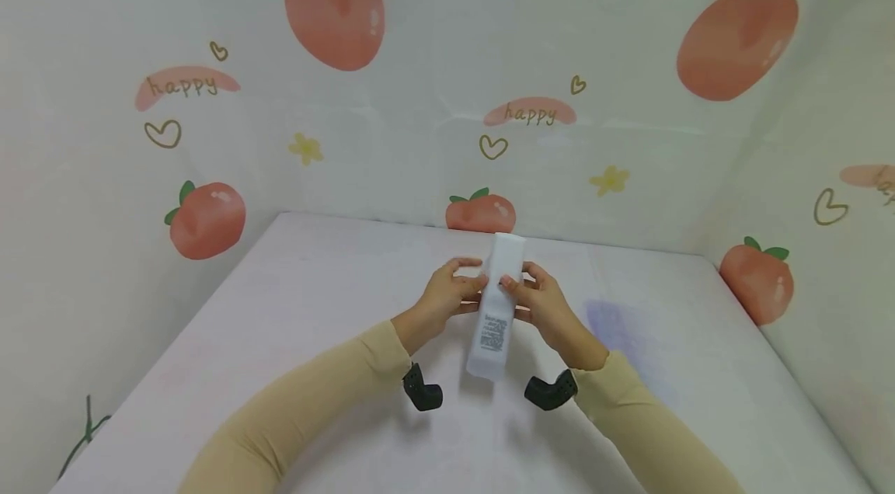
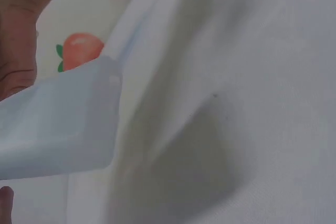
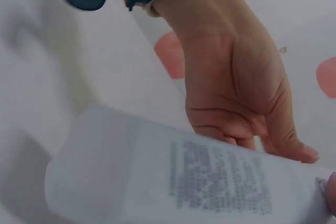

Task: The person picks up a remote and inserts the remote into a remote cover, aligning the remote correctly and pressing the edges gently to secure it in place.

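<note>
Strands, thin and dark green [image 1: 88, 432], show at the far left against white wall sheeting [image 1: 70, 168] printed with red fruit, gold hearts and yellow flowers. Beside them begins a white, flat-topped table [image 1: 336, 276]. A beige, close-fitting sleeve [image 1: 301, 401] reaches in next, with a small black curved device [image 1: 424, 391] at its cuff. From it comes the left hand [image 1: 442, 296], its thumb and fingers gripping the left side of a long, white, four-sided container with rounded corners [image 1: 498, 304]. The container is held tilted above the middle of the table, between both hands; a block of small dark print [image 1: 493, 332] marks its lower part. The right hand [image 1: 552, 315] grips the right side, thumb on the front face, apart from the left hand. Further right come a second black curved device [image 1: 551, 391], a second beige sleeve [image 1: 643, 420] and a pale purple patch [image 1: 618, 327] on the table.
</note>
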{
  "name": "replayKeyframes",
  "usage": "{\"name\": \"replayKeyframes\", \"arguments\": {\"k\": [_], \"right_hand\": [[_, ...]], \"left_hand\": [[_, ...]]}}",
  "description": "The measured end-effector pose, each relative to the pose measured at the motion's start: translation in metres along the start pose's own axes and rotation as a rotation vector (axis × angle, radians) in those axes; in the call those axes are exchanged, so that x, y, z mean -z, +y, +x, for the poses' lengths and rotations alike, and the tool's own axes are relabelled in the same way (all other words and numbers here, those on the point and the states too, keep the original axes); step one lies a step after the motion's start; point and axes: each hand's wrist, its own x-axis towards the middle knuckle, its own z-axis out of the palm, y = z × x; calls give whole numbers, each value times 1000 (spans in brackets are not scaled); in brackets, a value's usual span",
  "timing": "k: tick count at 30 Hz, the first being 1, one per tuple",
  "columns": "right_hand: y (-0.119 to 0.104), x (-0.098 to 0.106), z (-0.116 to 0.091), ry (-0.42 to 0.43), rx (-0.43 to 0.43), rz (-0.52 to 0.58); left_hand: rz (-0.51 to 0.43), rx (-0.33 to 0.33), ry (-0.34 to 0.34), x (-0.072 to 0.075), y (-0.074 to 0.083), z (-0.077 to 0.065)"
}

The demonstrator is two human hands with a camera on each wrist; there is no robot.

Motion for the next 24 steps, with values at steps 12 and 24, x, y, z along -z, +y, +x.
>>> {"name": "replayKeyframes", "arguments": {"k": [12,24], "right_hand": [[0,-4,2,-56,-49,6],[16,-13,1,53,-42,302]], "left_hand": [[223,-78,-63,-4,-4,-4],[76,-104,53,-7,0,-1]]}}
